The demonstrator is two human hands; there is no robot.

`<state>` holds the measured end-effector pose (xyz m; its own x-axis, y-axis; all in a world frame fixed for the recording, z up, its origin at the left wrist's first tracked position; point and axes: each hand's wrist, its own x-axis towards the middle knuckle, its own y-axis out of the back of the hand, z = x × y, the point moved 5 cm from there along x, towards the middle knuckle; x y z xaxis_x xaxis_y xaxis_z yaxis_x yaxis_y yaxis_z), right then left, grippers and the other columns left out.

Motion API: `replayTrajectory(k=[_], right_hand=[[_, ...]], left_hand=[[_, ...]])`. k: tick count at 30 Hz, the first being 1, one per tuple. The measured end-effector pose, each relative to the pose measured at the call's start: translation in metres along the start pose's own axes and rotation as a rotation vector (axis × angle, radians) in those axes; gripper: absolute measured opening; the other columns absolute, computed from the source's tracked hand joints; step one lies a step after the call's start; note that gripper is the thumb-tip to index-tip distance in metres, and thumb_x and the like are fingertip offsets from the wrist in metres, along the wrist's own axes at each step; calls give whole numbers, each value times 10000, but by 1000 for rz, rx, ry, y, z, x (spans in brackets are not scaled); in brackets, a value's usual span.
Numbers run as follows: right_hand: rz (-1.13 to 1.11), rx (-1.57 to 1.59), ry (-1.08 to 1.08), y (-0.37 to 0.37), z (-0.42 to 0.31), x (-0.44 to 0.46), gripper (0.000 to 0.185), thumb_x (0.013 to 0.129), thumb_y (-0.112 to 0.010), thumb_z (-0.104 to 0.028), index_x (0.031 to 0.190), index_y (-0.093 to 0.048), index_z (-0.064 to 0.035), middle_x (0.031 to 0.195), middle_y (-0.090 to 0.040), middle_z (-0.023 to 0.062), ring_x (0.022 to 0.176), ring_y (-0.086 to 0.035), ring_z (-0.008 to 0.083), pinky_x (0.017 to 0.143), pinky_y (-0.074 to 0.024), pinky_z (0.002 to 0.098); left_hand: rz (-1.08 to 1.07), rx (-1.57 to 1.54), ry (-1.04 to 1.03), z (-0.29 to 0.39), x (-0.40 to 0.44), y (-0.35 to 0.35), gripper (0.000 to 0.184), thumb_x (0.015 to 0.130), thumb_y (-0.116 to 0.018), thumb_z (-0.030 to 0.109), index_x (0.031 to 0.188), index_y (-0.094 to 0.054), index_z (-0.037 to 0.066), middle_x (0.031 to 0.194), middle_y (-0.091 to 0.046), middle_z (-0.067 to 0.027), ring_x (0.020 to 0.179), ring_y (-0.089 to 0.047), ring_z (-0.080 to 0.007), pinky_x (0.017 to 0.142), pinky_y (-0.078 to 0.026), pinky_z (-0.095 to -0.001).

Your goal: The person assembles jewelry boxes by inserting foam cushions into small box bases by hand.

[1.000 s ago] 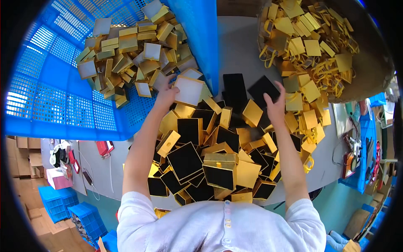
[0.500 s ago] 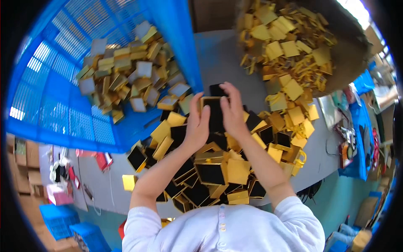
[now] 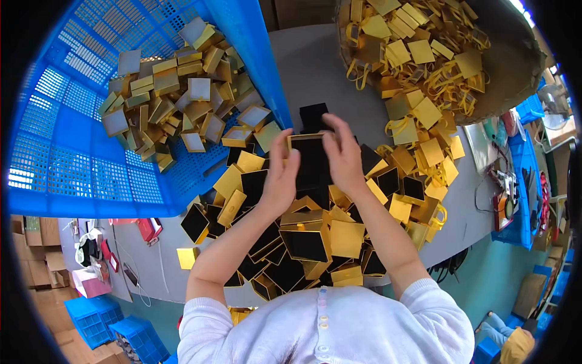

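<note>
Between my two hands is a small gold-edged box with a black inside [image 3: 312,161]. My left hand [image 3: 281,182] presses its left side, thumb and fingers along the edge. On the opposite side, my right hand [image 3: 344,161] grips it the same way. Just beyond my fingertips lies a black square piece [image 3: 313,115]; whether it touches the box I cannot tell. Under my forearms spreads a pile of gold boxes, many showing black interiors, such as one open box [image 3: 304,246] near my chest.
A blue plastic crate [image 3: 91,197], tipped toward me, holds many gold box parts at left. At upper right, a brown carton [image 3: 515,79] spills gold pieces with ribbon loops onto the grey table [image 3: 303,57]. A lone gold box [image 3: 187,258] lies left of my arm.
The view has tilted slightly. My hands have stayed around the box and drawn a little apart at its far edge, and more of the black square piece beyond them shows.
</note>
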<state>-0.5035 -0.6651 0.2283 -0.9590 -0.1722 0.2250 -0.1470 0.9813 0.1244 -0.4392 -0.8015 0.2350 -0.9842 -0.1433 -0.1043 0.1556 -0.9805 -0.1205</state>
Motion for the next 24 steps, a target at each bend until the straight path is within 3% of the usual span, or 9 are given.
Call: replayTrajectory(k=[2,4,6,8,10,12,15,22,24], right_hand=[[-60,-208,197,-4,6,-3,287,933,-506,-168,1191,-536,-48,1062,-592,128,913,-607,261,813,-456,333],[-115,-199,62,0,24,-3,351,937,-503,-162,1271,-480,-54,1216,-556,95,1022,-575,178,873,-441,286],[-92,312,-146,-6,23,-5,375,913,-539,-166,1263,-471,-49,1054,-566,83,1012,-550,179,845,-449,312],[-173,277,-122,-9,19,-14,437,867,-602,-118,1274,-457,-48,1092,-560,66,1080,-524,156,883,-445,292],[-211,134,24,-6,10,-17,557,781,-694,-72,1282,-451,-56,1151,-539,84,1103,-520,155,906,-448,286],[-138,326,-201,2,26,-13,727,707,-780,-107,1331,-406,-81,1253,-501,107,1119,-540,208,892,-486,331],[-357,342,-83,0,12,-19,896,684,-804,-106,1417,-288,-125,1357,-413,99,1176,-509,232,913,-478,341],[-247,332,-195,1,18,-14,723,723,-650,63,1363,-356,-102,1383,-377,94,1253,-449,245,978,-445,346],[-285,196,-119,6,31,-13,713,709,-639,49,1354,-369,-93,1343,-423,94,1259,-446,223,1005,-417,352]], left_hand=[[-149,252,-70,4,-6,-12,702,898,-559,55,1459,-141,103,1350,-380,-155,1251,-406,-243,1026,-355,-367],[-232,340,-113,10,-5,-17,818,853,-614,4,1478,-102,132,1352,-389,-139,1243,-422,-234,1013,-386,-368],[-199,-25,115,3,3,-6,889,815,-631,-49,1488,-96,177,1343,-409,-113,1198,-472,-219,975,-427,-338],[-130,-174,254,-4,6,2,925,790,-631,-93,1491,-105,199,1315,-432,-107,1128,-523,-201,936,-462,-310],[-208,-82,47,-7,9,3,875,812,-599,-95,1485,-121,195,1299,-443,-106,1099,-540,-187,888,-510,-313],[-214,-23,52,-13,13,6,844,834,-588,-73,1483,-120,197,1312,-435,-113,1103,-546,-212,849,-546,-345],[-83,-344,312,-14,17,8,847,839,-608,-35,1482,-115,210,1335,-418,-126,1117,-545,-250,810,-570,-384],[-158,-162,174,-16,29,15,886,829,-650,33,1485,-79,199,1290,-468,-140,1086,-557,-218,782,-561,-340],[-323,237,141,-5,34,24,838,816,-690,151,1470,-167,171,1124,-563,-125,1021,-583,-190,756,-532,-309]])
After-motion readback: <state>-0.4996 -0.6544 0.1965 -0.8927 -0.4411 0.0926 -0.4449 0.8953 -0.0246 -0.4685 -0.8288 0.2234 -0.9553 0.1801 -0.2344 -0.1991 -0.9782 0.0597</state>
